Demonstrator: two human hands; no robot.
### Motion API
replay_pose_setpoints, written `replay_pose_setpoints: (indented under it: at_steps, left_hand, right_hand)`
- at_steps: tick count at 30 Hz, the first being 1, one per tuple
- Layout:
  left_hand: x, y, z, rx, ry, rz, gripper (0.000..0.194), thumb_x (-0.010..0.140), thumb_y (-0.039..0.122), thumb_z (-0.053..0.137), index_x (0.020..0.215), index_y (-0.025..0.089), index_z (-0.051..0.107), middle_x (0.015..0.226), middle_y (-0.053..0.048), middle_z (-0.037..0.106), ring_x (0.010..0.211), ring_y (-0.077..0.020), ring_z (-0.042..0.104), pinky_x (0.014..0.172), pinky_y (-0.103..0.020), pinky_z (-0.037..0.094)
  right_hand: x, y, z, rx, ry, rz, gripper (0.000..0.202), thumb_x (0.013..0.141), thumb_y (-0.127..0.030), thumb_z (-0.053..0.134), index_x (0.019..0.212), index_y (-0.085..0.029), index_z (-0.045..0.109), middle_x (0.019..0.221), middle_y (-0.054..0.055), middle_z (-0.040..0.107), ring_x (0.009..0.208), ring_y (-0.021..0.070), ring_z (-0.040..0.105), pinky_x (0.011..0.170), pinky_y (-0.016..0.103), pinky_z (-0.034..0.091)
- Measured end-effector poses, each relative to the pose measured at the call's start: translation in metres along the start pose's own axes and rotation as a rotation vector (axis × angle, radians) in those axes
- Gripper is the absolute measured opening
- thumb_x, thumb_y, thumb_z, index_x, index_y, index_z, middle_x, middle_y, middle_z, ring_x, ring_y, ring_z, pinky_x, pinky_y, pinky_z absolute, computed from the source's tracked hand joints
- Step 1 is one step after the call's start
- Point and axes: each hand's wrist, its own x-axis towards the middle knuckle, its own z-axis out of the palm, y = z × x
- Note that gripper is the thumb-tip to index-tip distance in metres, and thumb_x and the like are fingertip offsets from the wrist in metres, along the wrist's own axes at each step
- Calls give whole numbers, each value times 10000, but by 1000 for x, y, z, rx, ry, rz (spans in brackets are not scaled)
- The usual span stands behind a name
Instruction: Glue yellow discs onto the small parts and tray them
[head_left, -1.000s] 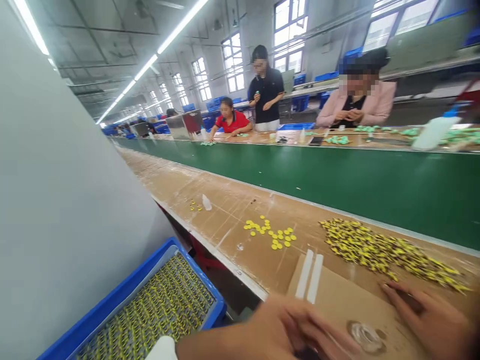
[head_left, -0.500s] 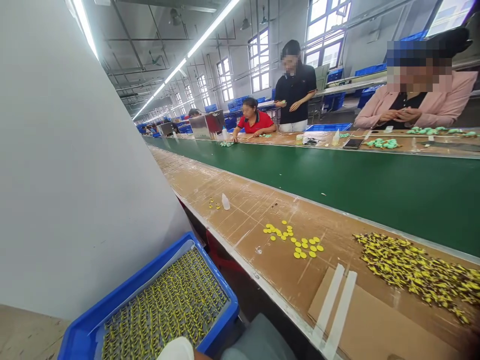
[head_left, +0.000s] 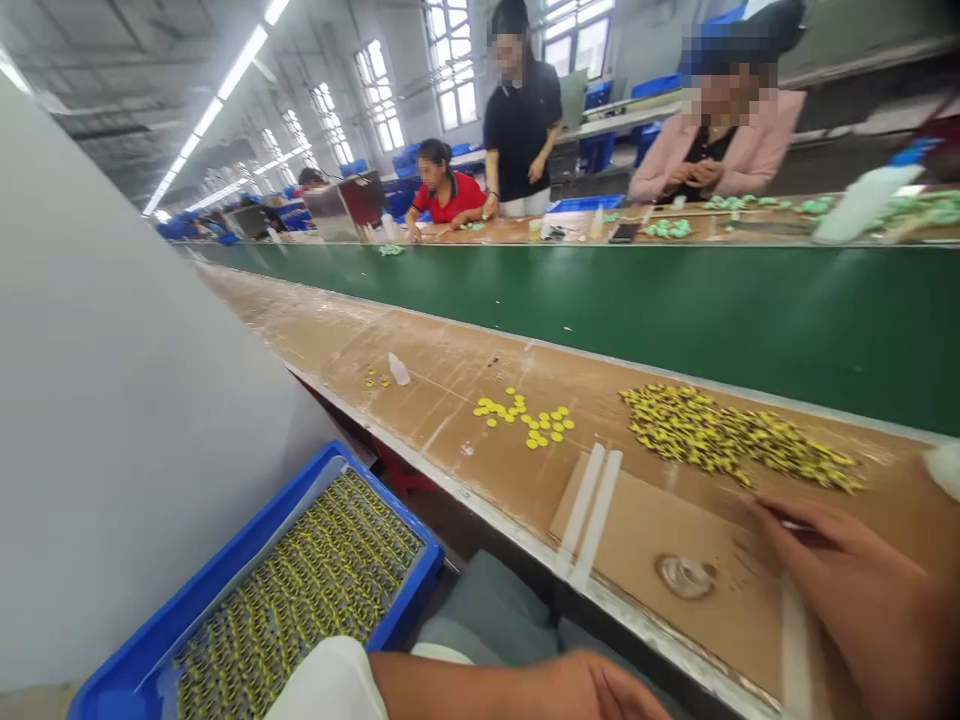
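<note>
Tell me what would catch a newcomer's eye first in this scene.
Probably the long green conveyor belt running across the middle, with people seated and standing at its far side. Next, the heap of small yellow-and-black parts on the brown bench just beyond the right hand, and the blue crate packed with similar pieces at lower left.
</note>
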Motion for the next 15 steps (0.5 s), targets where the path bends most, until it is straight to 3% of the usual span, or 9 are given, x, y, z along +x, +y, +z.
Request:
replay_pose_setpoints:
  at_steps: [3,5,9,15]
  left_hand:
    - [14,6,0,-256,59,20,375,550,295,991,837,147,799,831,-80,785,631,-110,732,607,-157,565]
    - [19,21,-4,-338,108,69,322,598,245,973,853,153,798,852,-73,791,642,-80,729,609,-111,553]
    - [21,43,-11,-348,137,122,290,657,218,943,891,146,787,881,-65,787,690,-78,735,641,-98,568]
    - [22,45,-15,-285,253,133,297,655,189,941,900,141,781,908,-58,786,715,-82,734,685,-118,599]
  right_hand:
    - [-3,-1,-12,45,-9,16,520,836,-792,642,827,-293,787,872,106,752,803,314,720,704,450,569]
    - [-1,-5,-11,29,-15,15,485,879,-722,647,868,-262,799,912,107,755,806,290,722,674,404,569]
    - [0,-11,-10,22,-56,-12,439,931,-626,617,941,-229,805,940,96,746,814,267,712,682,368,567]
    - [-5,-11,-11,54,-133,50,488,925,-623,621,1098,-189,763,931,87,740,723,229,698,683,360,600]
